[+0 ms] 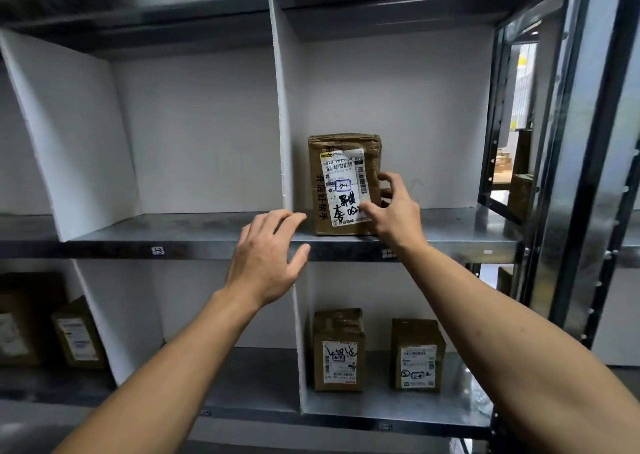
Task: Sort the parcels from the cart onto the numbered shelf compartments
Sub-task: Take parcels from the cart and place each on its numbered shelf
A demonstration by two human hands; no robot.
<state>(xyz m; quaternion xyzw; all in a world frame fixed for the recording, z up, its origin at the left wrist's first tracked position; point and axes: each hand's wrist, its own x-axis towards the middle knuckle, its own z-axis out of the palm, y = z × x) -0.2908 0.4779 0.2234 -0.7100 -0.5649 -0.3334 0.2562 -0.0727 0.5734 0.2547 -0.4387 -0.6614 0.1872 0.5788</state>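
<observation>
- Grey shelf (207, 228), upper right compartment: your parcel (343, 183) stands upright beside the divider (282, 107).
- Right hand (394, 211) touches its right edge, fingers loosely curled; grip unclear.
- Left hand (266, 259) hovers spread, empty.
- Push it back squarely, label outward.

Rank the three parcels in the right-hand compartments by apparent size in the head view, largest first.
1. Upper-shelf parcel: clearly the largest.
2. Lower-left parcel and lower-right parcel: nearly alike, the left slightly taller and the right slightly wider, so I do not rank them apart.
</observation>
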